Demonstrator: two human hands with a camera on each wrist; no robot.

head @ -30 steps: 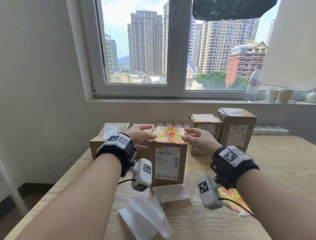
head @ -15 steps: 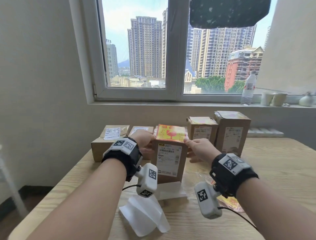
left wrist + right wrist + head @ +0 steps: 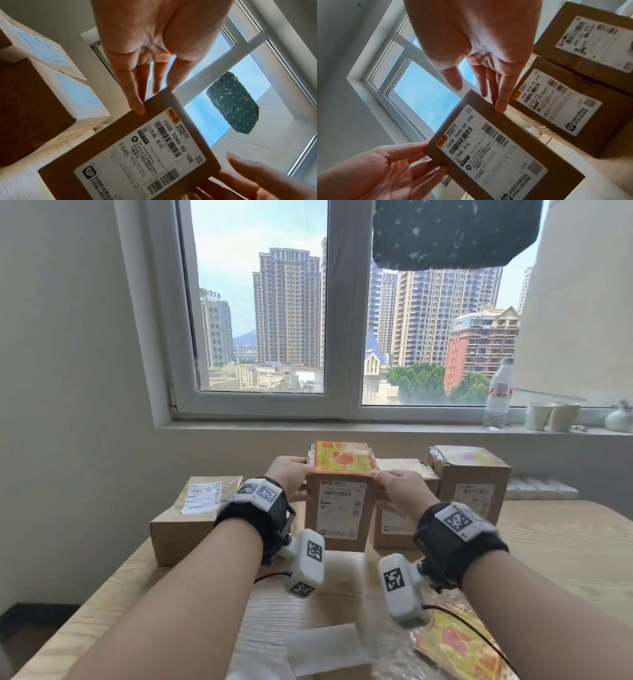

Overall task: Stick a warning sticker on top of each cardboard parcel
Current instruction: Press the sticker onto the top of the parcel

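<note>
A brown cardboard parcel (image 3: 337, 508) with a white shipping label stands upright in the middle of the row, with a yellow and red warning sticker (image 3: 342, 457) on its top. My left hand (image 3: 289, 474) presses against its left side and my right hand (image 3: 400, 491) against its right side. In the left wrist view the left hand's fingers (image 3: 137, 105) lie straight, tips on the parcel's (image 3: 137, 155) edge. The right wrist view shows the right hand's fingers (image 3: 500, 105) straight on the parcel's (image 3: 496, 148) other edge, thumb apart.
Two labelled parcels (image 3: 472, 484) (image 3: 404, 470) with stickers on top stand to the right. A flat parcel (image 3: 191, 515) with only a white label lies to the left. Loose warning stickers (image 3: 455, 642) and white backing paper (image 3: 329, 648) lie near me. A bottle (image 3: 498, 395) and cups (image 3: 551, 416) stand on the sill.
Both hands have slid from the parcel's stickered top to its sides. The parcel has moved away from me, back into the row of parcels.
</note>
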